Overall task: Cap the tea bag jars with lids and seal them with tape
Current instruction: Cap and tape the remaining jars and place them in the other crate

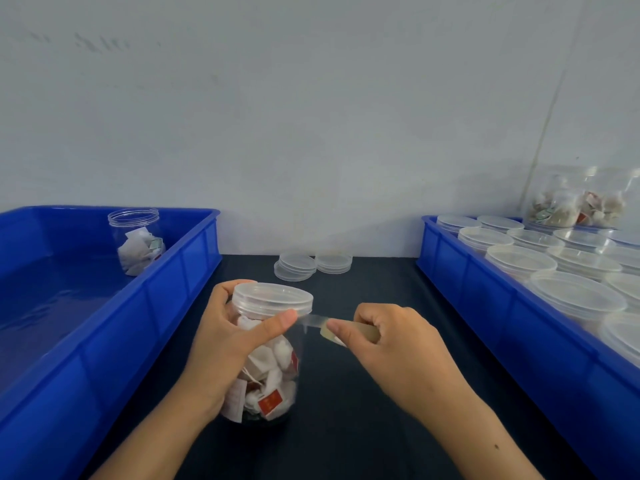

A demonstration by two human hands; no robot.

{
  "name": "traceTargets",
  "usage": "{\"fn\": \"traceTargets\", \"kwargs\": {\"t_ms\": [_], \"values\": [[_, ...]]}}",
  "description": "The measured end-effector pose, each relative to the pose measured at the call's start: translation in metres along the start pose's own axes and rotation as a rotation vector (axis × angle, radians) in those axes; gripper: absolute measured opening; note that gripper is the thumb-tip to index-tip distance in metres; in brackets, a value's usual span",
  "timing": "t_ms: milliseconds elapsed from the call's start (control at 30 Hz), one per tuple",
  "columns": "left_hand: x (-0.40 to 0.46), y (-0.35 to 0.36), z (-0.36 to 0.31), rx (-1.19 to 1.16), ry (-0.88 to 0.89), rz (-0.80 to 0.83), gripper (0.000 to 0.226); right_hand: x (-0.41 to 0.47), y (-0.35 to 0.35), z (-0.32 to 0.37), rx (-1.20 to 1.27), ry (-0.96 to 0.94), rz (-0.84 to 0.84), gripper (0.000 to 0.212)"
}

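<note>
Clear tape faint, left hand gripping jar, right hand clasping half-hidden roll

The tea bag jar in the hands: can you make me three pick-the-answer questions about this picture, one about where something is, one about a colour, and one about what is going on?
1. Where is the jar with no lid?
A. in the left bin
B. on the dark table
C. in the right bin

2. What colour are the two bins?
A. green
B. blue
C. red

3. What is the right hand doing?
A. resting flat
B. lifting a lid
C. pulling tape from a roll

Answers:
1 A: the open jar stands inside the left bin.
2 B: the right bin is blue too.
3 C: the right hand grips the tape roll, its strip reaching the held jar.
</note>
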State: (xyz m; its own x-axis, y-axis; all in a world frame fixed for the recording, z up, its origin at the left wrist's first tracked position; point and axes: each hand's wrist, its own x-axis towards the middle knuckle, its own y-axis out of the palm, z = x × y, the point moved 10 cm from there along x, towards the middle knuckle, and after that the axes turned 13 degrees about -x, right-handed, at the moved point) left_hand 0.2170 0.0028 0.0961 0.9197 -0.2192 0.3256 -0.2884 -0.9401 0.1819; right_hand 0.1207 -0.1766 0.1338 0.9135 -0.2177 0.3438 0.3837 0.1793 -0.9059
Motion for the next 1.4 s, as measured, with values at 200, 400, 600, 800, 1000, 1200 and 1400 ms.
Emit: {"fn": "traceTargets", "kwargs": {"t_ms": [200, 400, 600, 800, 1000, 1200, 1400], "values": [[-0.003, 0.012, 0.009, -0.090, -0.116, 0.130, 0.110, 0.003, 0.002, -0.001, -0.004, 0.006, 0.035, 0.056], [-0.007, 0.021, 0.010, -0.118, -0.148, 0.200, 0.110, 0.003, 0.011, -0.005, 0.049, 0.032, 0.113, 0.054], [-0.011, 0.027, 0.015, -0.216, -0.215, 0.213, 0.124, 0.002, 0.008, -0.005, 0.066, 0.021, 0.101, 0.055], [-0.013, 0.029, 0.009, -0.146, -0.172, 0.224, 0.114, 0.000, 0.011, -0.004, 0.056, 0.011, 0.071, 0.059], [-0.016, 0.026, 0.012, -0.169, -0.173, 0.203, 0.065, -0.002, 0.010, 0.001, 0.008, -0.006, 0.013, 0.071], [-0.015, 0.021, 0.004, -0.079, -0.058, 0.084, 0.041, -0.004, 0.005, 0.007, -0.095, -0.013, -0.043, 0.068], [-0.029, 0.023, -0.023, 0.321, 0.136, -0.093, 0.076, -0.010, 0.020, 0.013, 0.021, 0.035, -0.010, 0.036]]}}
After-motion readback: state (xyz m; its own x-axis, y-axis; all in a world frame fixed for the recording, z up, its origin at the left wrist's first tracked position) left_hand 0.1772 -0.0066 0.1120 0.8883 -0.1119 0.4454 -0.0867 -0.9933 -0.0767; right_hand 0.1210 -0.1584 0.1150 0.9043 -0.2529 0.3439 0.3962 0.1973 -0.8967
